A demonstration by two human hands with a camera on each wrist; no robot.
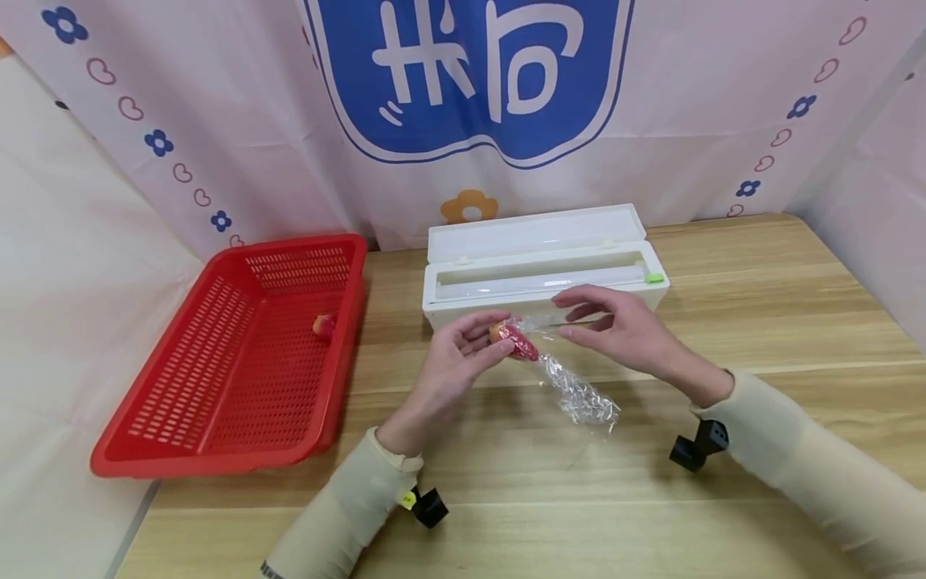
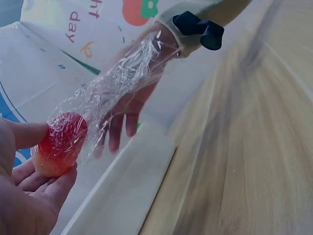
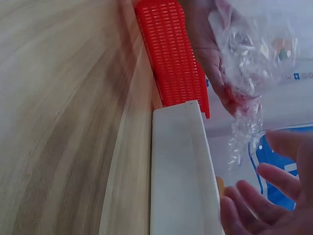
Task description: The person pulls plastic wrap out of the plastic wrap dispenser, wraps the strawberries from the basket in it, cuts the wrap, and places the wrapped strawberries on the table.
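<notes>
A red-and-yellow fruit (image 1: 521, 344) wrapped in clear cling film is held between the thumb and fingers of my left hand (image 1: 454, 360). From it a crumpled tail of film (image 1: 579, 394) hangs down to the right, over the table. Loose film also stands out on the fruit's other side. My right hand (image 1: 615, 330) hovers to the right, fingers apart and loosely bent, close to this film. In the right wrist view the right fingers (image 3: 264, 200) have nothing between them. The left wrist view shows the fruit (image 2: 61, 142) with its red part towards the film tail.
A white cling film box (image 1: 441, 310) stands behind the hands, its lid (image 1: 535, 229) tipped back and a film roll (image 1: 535, 283) inside. At the left sits a red perforated basket (image 1: 246, 394) holding a small red-and-yellow fruit (image 1: 324, 326). A printed curtain (image 1: 289, 185) hangs behind the table.
</notes>
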